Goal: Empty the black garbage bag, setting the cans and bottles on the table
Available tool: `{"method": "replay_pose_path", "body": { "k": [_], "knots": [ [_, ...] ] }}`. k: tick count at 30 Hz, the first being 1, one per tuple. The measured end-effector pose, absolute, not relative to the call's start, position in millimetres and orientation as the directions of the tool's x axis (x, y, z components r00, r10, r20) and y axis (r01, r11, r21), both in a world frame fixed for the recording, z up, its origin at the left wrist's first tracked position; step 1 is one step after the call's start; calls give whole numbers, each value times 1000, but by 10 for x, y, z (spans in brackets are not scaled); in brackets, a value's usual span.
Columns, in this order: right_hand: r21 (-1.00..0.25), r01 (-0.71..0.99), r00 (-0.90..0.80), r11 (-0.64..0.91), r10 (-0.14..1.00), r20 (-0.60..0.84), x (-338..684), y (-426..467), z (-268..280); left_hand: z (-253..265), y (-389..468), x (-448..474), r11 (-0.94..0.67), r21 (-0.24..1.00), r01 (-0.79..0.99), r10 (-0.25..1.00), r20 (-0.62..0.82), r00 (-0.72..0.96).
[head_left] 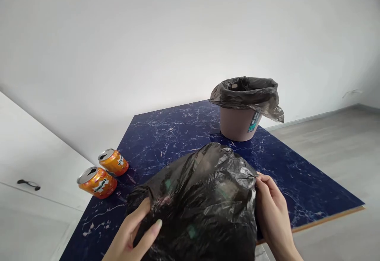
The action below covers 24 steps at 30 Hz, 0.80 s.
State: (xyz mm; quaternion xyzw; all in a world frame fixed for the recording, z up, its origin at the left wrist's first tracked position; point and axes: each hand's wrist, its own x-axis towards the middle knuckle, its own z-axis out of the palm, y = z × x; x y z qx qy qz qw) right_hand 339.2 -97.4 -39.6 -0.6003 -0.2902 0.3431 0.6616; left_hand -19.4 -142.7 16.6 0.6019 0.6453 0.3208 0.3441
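Pinching one black bag (204, 205): right grip (272, 207); left grip (134, 229), I can't tell. Two MIRINDA cans (101, 184), one bin (235, 124).

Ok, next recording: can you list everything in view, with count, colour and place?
table: 1, dark blue with pale veins, centre
nearer can: 1, orange, table's left edge
farther can: 1, orange, beside it
bin: 1, dull pinkish brown, table's far right
bin liner: 1, black, over the bin's rim
black bag: 1, black, between the hands; contents unclear
wall: white, behind
cabinet: white, left
handle: 1, black, on the cabinet
floor: grey, right
left hand: 1, bare, at the bag's left
right hand: 1, bare, pinching its right edge
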Motion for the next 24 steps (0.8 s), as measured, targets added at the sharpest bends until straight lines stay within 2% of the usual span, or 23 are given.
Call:
{"method": "replay_pose_path", "body": {
  "k": [2, 5, 7, 9, 11, 13, 15, 19, 24],
  "knots": [
    [-990, -143, 573, 15, 817, -70, 3394, -981, -400, 166, -1477, -170, 162, 918, 361, 985, -128, -117],
    [-985, -171, 562, -3, 821, -100, 3397, -988, -402, 286, -1497, -75, 184, 983, 2, 981, -184, 63],
    [-982, -189, 553, -10, 826, -115, 3394, -993, -394, 368, -1480, -27, 191, 971, -142, 974, -170, 148],
    [-978, -206, 544, -16, 829, -128, 3388, -997, -377, 393, -1447, -33, 169, 984, -58, 982, -163, 92],
    [-977, -213, 540, -20, 831, -135, 3381, -1001, -357, 360, -1411, -78, 100, 975, 199, 995, -100, -10],
    [-978, -207, 545, -14, 829, -127, 3376, -1003, -343, 300, -1390, -113, 20, 890, 456, 999, -2, -40],
    [-981, -195, 549, -8, 828, -115, 3375, -1003, -338, 246, -1395, -98, -22, 804, 594, 996, 66, -52],
    [-983, -184, 541, -19, 833, -118, 3378, -1002, -353, 178, -1451, 67, -22, 800, 599, 987, 113, -115],
    [-979, -204, 537, -4, 836, -115, 3376, -1002, -364, 82, -1492, 278, -103, 843, 527, 992, 128, -12]
  ]
}}
